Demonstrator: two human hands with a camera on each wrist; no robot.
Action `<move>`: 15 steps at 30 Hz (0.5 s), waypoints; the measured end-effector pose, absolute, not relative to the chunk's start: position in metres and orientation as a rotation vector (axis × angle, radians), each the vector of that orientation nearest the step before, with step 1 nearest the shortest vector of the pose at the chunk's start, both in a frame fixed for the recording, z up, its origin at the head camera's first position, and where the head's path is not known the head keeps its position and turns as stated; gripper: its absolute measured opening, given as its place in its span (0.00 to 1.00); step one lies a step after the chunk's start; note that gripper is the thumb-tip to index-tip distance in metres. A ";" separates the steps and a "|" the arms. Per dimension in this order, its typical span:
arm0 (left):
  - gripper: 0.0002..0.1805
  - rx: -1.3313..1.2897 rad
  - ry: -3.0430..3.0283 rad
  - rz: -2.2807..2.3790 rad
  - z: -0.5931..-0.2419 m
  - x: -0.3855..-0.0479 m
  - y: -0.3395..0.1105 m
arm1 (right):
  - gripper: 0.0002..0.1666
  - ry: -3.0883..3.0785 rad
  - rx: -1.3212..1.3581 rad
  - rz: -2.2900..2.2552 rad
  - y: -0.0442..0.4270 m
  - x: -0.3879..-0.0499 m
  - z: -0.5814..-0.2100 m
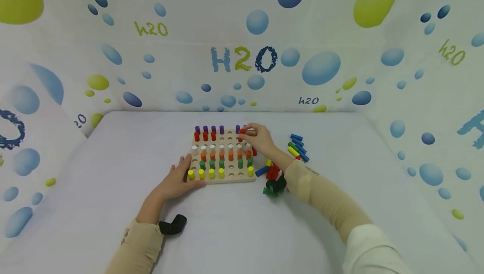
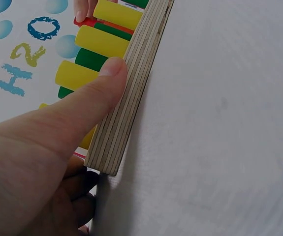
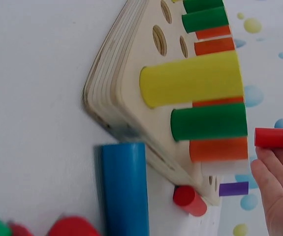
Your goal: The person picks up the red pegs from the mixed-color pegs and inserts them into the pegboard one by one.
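So the easiest thing to read here is the backdrop: big "H2O" lettering (image 1: 243, 58) in blue, green and navy dead centre, a scrawly green "h2O" (image 1: 152, 29) up to its left, and a small dark "h2O" (image 1: 308, 101) low on the right, all mixed in with blue and green drops. There's also a bit of tiny print on the right sleeve (image 1: 302, 179), but it's too small for me to make out. On the white table (image 1: 227, 223) sits a wooden board (image 1: 234, 179) full of coloured pegs: purple at the back, then red, white, orange, green and yellow at the front, with a few bare holes. The left hand (image 1: 177, 180) has the board's front left corner, thumb pressed on the front edge and fingers round the side. The right hand (image 1: 261, 137) is pinching a red peg (image 3: 273, 138) between thumb and fingers, over the back right part of the board near the purple row; can't tell if it's in a hole. A loose blue peg (image 1: 262, 171) lies just beside the front right corner, near a jumble of red, yellow, green and blue ones. No writing I can spot on the pegs or the board.
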State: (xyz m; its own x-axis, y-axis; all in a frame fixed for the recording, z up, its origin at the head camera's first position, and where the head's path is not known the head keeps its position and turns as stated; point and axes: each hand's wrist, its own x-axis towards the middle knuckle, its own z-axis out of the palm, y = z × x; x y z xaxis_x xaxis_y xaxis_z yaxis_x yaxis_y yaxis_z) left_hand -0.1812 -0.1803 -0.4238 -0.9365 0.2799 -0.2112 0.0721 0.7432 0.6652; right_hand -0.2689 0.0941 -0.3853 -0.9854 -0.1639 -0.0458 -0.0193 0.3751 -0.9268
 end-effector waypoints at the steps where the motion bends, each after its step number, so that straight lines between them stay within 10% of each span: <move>1: 0.61 0.274 2.646 0.990 -0.424 -0.182 -0.179 | 0.15 2.499 -0.163 -1.676 0.093 -0.270 -0.385; 15: 0.60 0.242 2.634 0.997 -0.423 -0.182 -0.179 | 0.13 2.529 -0.203 -1.653 0.074 -0.275 -0.381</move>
State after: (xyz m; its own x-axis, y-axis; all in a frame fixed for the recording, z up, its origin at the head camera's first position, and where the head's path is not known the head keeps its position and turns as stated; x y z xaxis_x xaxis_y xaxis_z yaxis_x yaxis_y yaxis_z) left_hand -0.1815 -0.1788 -0.4233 -0.9365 0.2650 -0.2299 0.0463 0.7429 0.6678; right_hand -0.2746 0.0739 -0.3814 -0.9846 -0.1734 -0.0218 -0.0496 0.3969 -0.9165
